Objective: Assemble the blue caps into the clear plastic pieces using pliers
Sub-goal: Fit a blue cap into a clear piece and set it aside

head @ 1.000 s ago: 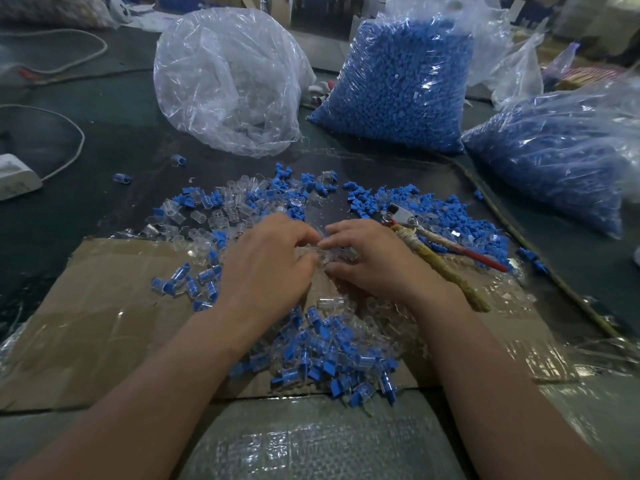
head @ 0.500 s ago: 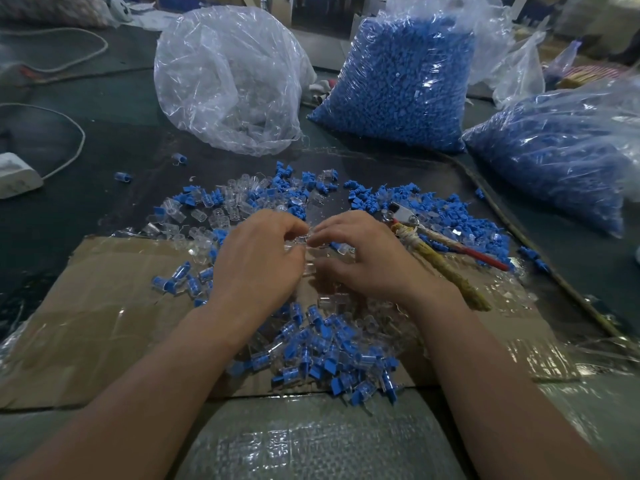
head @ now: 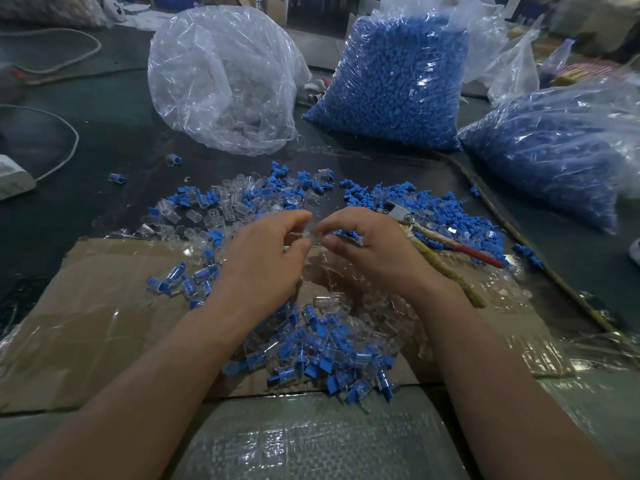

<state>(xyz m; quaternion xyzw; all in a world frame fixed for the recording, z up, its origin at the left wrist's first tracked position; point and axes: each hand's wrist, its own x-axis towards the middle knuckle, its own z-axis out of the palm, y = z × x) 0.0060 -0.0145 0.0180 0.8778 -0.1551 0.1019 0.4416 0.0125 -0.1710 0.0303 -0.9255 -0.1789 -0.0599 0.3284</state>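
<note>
**Two hands on one clear piece, bags of stock behind**

Closest to the edge lies a shiny woven plastic sheet (head: 311, 441), and on it a flat cardboard sheet (head: 86, 306) taped over with film. On the cardboard's near side sits a heap of assembled pieces (head: 329, 351), clear bodies with blue caps already in them; a smaller cluster of the same (head: 183, 282) lies off to the left.

Above the heap the left hand (head: 266, 258) and right hand (head: 374, 251) meet fingertip to fingertip. Each curls thumb and forefinger in a pinch on the same small clear plastic piece (head: 313, 233), held up off the cardboard between them. It is too transparent to make out whether a cap is in it.

The pliers (head: 446, 271) lie just right of the right hand, untouched, one handle red and one wrapped in yellowish cord, their head resting among the loose blue caps (head: 433, 209). Left of those caps, loose clear pieces (head: 214, 216) spread over the dark tabletop (head: 104, 133).

Farther back stand three plastic bags: a slack clear bag (head: 225, 81) with only some clear pieces at its bottom, a bag packed full of blue caps (head: 394, 77), and a second blue-filled bag (head: 561, 154) slumped on the right. A white power strip (head: 10, 178) sits at the far left.
</note>
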